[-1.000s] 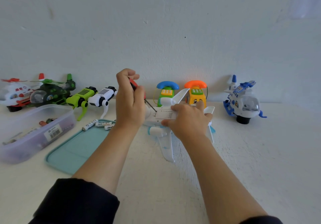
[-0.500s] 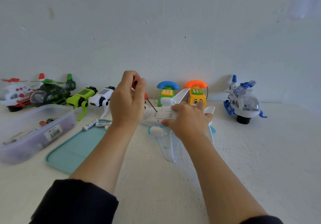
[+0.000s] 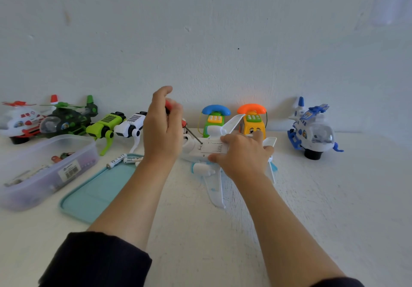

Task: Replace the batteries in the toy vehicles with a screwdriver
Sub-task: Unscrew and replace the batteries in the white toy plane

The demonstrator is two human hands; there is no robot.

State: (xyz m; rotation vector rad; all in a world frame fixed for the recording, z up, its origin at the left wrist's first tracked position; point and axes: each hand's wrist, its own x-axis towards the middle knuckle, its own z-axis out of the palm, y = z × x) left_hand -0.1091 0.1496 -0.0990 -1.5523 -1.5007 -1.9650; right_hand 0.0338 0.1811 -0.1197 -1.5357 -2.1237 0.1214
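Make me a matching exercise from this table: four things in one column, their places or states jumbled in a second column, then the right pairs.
Things
1. screwdriver
2. white toy plane
3. loose batteries
4. blue and white helicopter

Places or states
A. lying at the far edge of the teal tray
B. standing alone at the far right
C. gripped in the left hand, tip on the plane
D. upside down under the right hand

Pairs: 1-C, 2-D, 3-A, 4-B
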